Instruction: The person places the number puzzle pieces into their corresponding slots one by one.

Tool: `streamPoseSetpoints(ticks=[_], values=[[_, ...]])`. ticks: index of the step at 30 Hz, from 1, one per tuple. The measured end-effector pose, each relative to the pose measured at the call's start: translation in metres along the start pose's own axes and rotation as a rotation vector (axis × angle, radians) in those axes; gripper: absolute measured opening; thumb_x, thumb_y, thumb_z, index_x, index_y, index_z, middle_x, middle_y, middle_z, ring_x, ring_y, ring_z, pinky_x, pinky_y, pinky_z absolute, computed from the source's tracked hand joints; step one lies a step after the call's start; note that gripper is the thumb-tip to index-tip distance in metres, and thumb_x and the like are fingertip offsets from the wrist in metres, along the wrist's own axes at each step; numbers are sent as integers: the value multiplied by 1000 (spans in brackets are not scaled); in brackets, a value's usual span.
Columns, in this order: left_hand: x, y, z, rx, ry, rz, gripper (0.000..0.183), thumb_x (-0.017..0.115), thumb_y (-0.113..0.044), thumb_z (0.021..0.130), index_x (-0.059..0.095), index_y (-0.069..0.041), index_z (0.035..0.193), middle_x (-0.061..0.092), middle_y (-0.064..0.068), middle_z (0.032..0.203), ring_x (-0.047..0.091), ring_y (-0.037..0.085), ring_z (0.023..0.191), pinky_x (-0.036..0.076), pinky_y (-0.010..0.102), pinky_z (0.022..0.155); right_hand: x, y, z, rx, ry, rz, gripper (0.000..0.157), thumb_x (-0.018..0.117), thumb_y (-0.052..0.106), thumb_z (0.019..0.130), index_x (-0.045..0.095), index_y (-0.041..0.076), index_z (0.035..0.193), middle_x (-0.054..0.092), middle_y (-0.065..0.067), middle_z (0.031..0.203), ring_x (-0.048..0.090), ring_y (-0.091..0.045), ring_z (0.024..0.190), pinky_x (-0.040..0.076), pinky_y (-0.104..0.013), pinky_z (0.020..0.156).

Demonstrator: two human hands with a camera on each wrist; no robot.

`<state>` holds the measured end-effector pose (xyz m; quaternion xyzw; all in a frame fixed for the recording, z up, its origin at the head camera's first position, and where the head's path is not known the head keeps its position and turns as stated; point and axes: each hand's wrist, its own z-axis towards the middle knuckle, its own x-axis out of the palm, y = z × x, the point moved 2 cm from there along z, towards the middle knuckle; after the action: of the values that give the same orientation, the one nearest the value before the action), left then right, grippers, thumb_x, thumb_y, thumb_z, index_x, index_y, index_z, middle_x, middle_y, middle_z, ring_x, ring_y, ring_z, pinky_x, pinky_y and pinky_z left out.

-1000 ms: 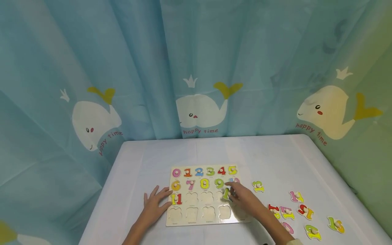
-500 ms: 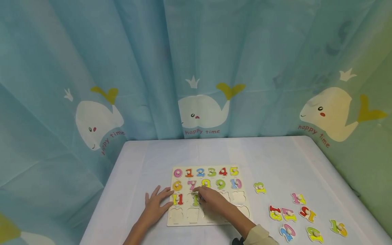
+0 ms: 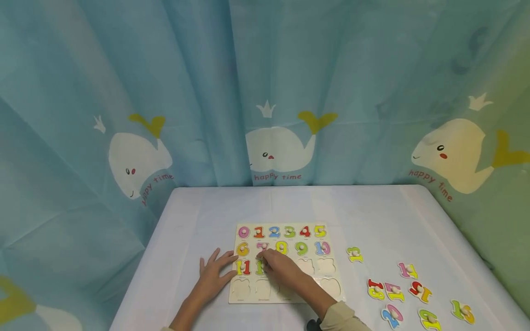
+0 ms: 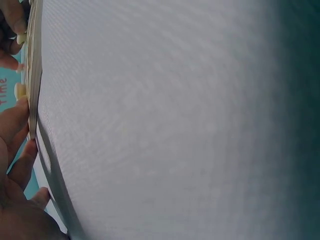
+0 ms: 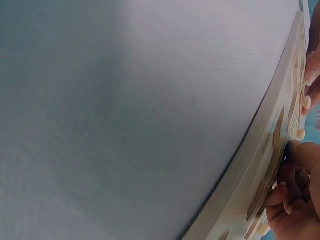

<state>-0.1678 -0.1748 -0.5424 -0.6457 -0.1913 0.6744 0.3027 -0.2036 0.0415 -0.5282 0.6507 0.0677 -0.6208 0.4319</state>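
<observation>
My right hand (image 3: pixel 285 271) is over the wooden number puzzle board (image 3: pixel 251 278). Its thumb and finger pinch a puzzle piece (image 3: pixel 258 267) with a green 1 at the second place of the third row; the rest of the piece is hidden under the hand. Whether it sits flat in its recess I cannot tell. My left hand (image 3: pixel 212 278) lies with spread fingers at the board's left edge, fingertips touching it beside the 11 piece (image 3: pixel 243 267). In the left wrist view, the left hand (image 4: pixel 17 165) touches the board's edge (image 4: pixel 36 75).
Number pieces with knobs fill the board's top two rows. Shaped recesses (image 3: pixel 330 287) show in the lower rows. Several loose pieces lie right of the board, among them a green and yellow one (image 3: pixel 354 254) and a blue and pink one (image 3: pixel 392 316). A curtain (image 3: pixel 215 92) hangs behind the table.
My right hand has carried the green-digit piece leftward across the board to the third row's second place, where it has stayed for the last half second. The left hand keeps its place.
</observation>
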Motion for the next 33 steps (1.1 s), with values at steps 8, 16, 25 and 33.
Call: streamPoseSetpoints(ticks=[8, 16, 25, 33], values=[[0, -1, 0, 5, 4, -8, 38, 72, -23, 82, 65, -14, 118, 55, 11, 130, 27, 46, 132, -4, 74, 97, 1, 0, -1, 39, 4, 37, 29, 67, 3, 86, 58, 5, 114, 60, 2, 93, 54, -5, 84, 49, -20, 77], [1, 1, -1, 2, 9, -5, 38, 73, -24, 82, 65, -15, 118, 56, 10, 131, 27, 45, 132, -4, 74, 98, -13, -14, -14, 95, -8, 220, 25, 55, 9, 95, 57, 3, 119, 66, -1, 96, 60, -8, 86, 51, -24, 73], [-1, -1, 1, -5, 20, 5, 39, 72, -25, 83, 64, -15, 119, 54, 10, 132, 26, 45, 132, -4, 74, 97, -55, -50, -39, 346, -240, 148, 12, 58, 8, 92, 66, 7, 100, 41, 10, 56, 35, -3, 50, 33, -21, 44], [1, 0, 0, -18, 27, 3, 39, 72, -27, 83, 65, -17, 119, 54, 9, 132, 26, 44, 133, -5, 73, 98, -82, -87, -80, 515, -332, 161, 12, 59, 13, 93, 67, 7, 101, 44, 6, 58, 38, -9, 52, 34, -23, 46]])
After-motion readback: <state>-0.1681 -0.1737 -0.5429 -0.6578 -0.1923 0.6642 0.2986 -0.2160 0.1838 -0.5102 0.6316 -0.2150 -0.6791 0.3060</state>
